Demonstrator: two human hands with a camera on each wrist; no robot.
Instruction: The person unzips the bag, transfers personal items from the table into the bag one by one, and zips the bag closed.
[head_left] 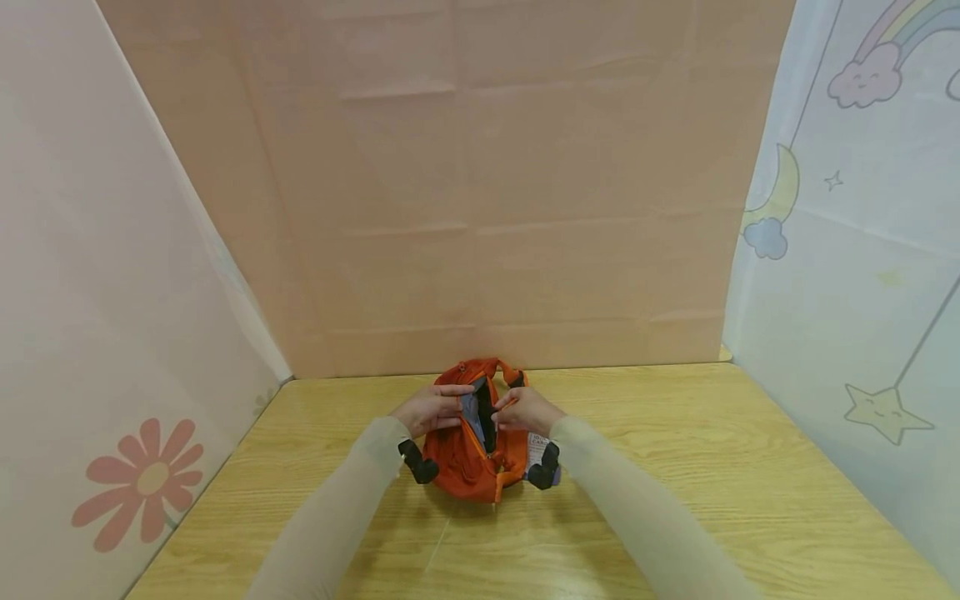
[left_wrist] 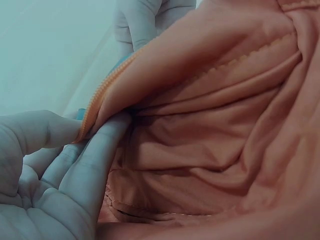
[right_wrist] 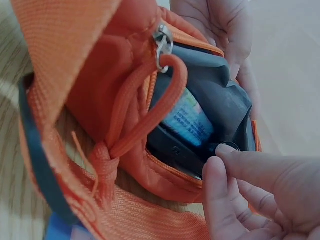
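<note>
An orange-red fabric bag (head_left: 457,467) lies on the table with its zipped mouth open, showing a grey lining (right_wrist: 225,95). My left hand (head_left: 432,408) pinches the zipper edge (left_wrist: 97,102) between thumb and fingers, holding that side outward. At the opening, my right hand (head_left: 525,410) has thumb and fingertips closed together on a small black item (right_wrist: 231,146), mostly hidden by the fingers. Inside the bag are a light-blue printed packet (right_wrist: 190,117) and a dark, smooth object (right_wrist: 175,150). A metal zipper pull (right_wrist: 163,42) carries an orange cord loop (right_wrist: 175,95).
A wide orange strap (right_wrist: 65,45) hangs off the bag's side. Partly under the bag's right side is a white and purple printed card (head_left: 536,450). The wooden table (head_left: 675,450) meets a tan back panel (head_left: 487,208), with pale printed curtains (head_left: 855,292) at both sides.
</note>
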